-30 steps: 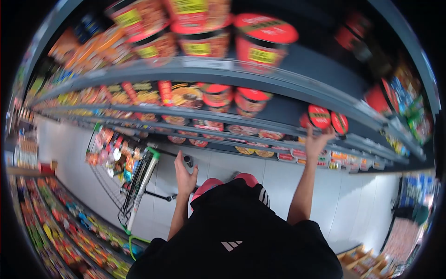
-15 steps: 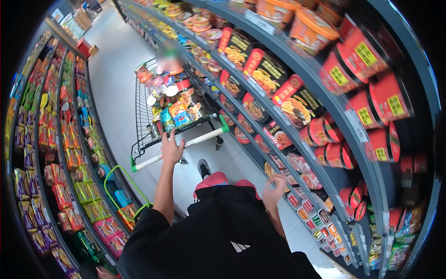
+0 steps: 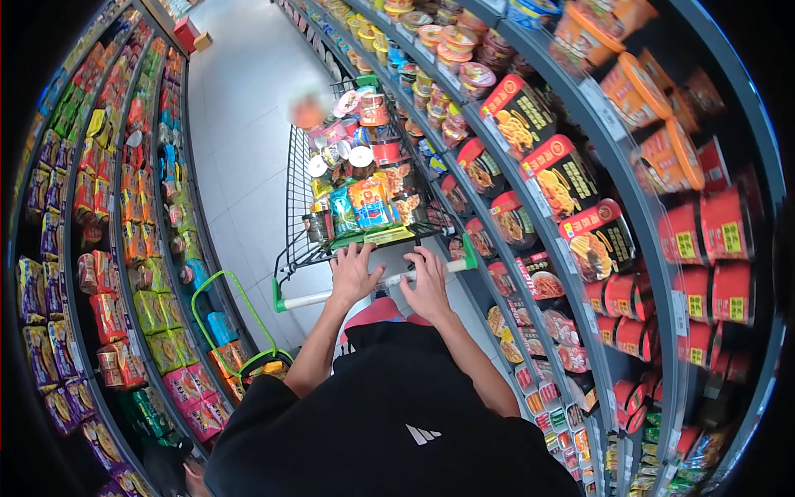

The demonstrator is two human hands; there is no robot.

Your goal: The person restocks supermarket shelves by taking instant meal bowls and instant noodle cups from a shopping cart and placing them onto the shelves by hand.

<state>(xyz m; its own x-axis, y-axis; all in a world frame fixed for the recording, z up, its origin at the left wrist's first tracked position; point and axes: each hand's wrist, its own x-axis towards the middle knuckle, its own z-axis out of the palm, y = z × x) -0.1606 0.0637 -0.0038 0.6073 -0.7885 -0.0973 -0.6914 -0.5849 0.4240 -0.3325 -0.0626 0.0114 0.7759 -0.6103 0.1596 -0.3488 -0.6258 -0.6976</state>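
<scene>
the shopping cart (image 3: 291,199) stands in the aisle right in front of the person, its wire basket pointing away up the pale tiled floor (image 3: 240,157). its handle (image 3: 310,301), a whitish bar with green ends, runs crosswise at a slight tilt, the right end farther off. the left hand (image 3: 354,277) lies over the left half of the bar, palm down, fingers fairly straight and a little spread, not closed round it. the right hand (image 3: 426,283) is over the right half, also open, fingers pointing forward; whether either palm presses on the bar, i cannot tell.

in the cart, nearest the handle, a blue and orange packet (image 3: 371,203) leans beside a green and blue packet (image 3: 344,210). past them lie tubs and cups in a jumble, among them one with a round white lid (image 3: 361,157).

to the right, close by the cart, a shelf unit (image 3: 613,124) holds red tubs (image 3: 716,236), orange tubs (image 3: 633,87) and black and red boxes (image 3: 559,174). to the left, shelves (image 3: 124,331) carry bright packets, with a green loop handle (image 3: 222,277) beside them. at the lower left edge, part of another person's hand (image 3: 196,479) shows.
</scene>
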